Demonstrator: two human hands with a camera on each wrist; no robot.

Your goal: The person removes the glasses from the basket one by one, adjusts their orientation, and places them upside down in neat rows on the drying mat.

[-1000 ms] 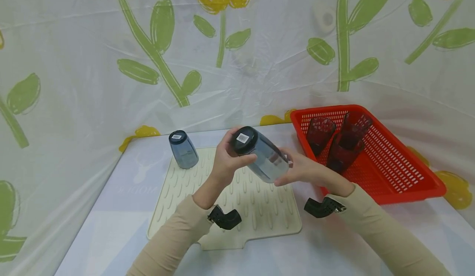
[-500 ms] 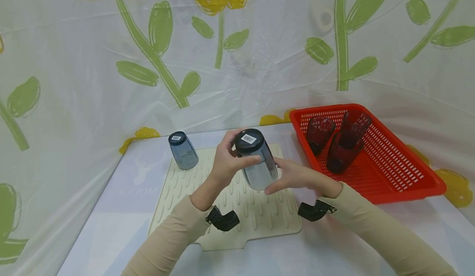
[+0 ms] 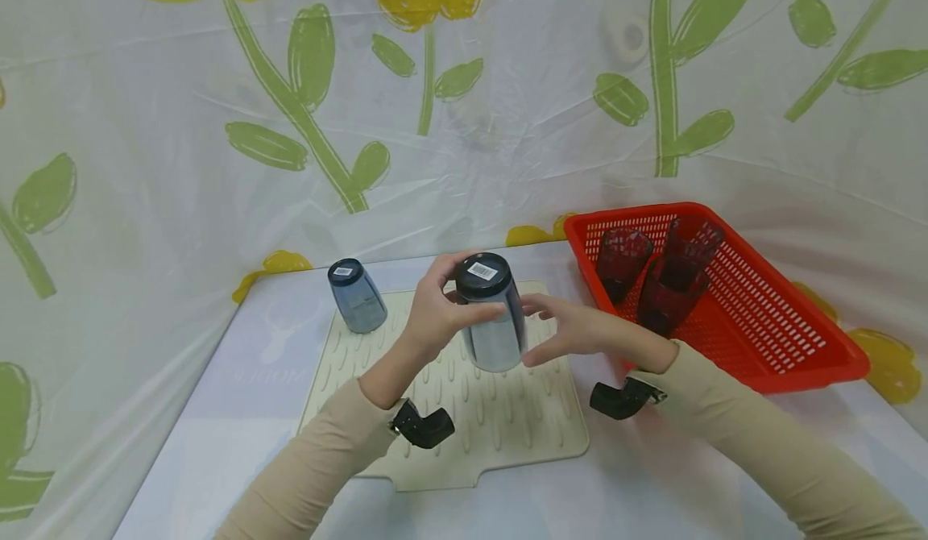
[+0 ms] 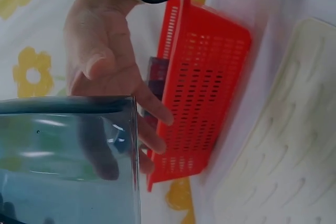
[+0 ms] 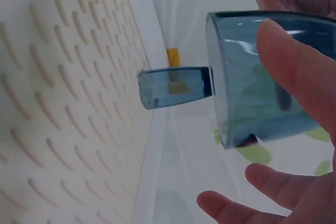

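Note:
My left hand grips a blue-tinted drinking glass near its dark base, thumb across the front. The glass is upside down, its labelled base on top, held above the cream drying mat. Just right of it, my right hand has its fingers spread. In the right wrist view the thumb overlaps the glass; whether it touches cannot be told. The left wrist view shows the right hand's fingers apart beyond the rim. A second blue glass stands inverted at the mat's back left corner.
A red perforated basket stands on the right of the table, with several dark red glasses at its left end. A white flower-printed curtain hangs behind the table.
The glass in my left hand has turned from a rightward slant to nearly upright, base up. My right hand has come off its rim and spread its fingers.

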